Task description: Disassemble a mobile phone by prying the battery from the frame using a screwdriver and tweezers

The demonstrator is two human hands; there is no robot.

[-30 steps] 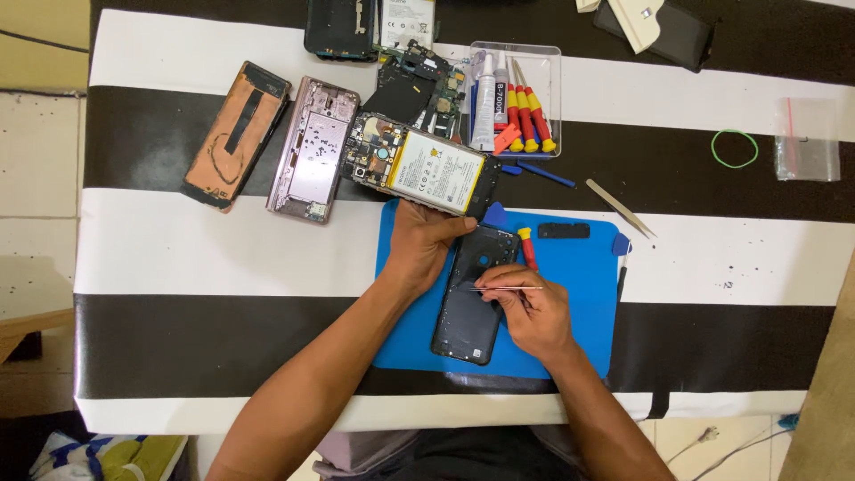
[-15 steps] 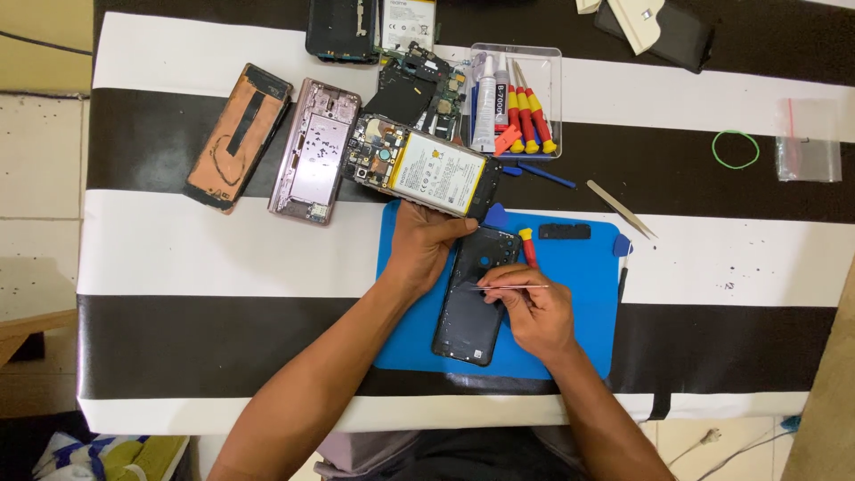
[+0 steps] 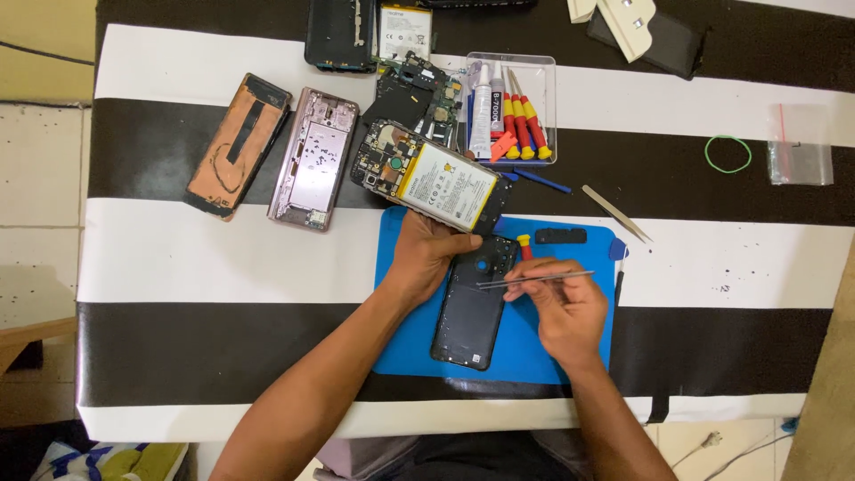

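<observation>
A dark phone back cover (image 3: 472,307) lies on a blue work mat (image 3: 570,343) on the striped table. My left hand (image 3: 427,254) rests on the cover's upper left edge, fingers pressed down on it. My right hand (image 3: 557,298) pinches metal tweezers (image 3: 534,279), held level with the tips pointing left over the cover near its round camera hole. Just above my left hand lies an opened phone body (image 3: 436,178) with its white battery showing.
A clear tray (image 3: 543,111) of red-and-yellow screwdrivers and a glue tube stands behind. Two phone frames, copper (image 3: 236,147) and pink (image 3: 312,158), lie at left. Spare tweezers (image 3: 616,212), a green rubber band (image 3: 728,153) and a small plastic bag (image 3: 800,144) lie at right.
My right hand has shifted slightly with the tweezers over the cover. My left hand stays on the cover's upper edge.
</observation>
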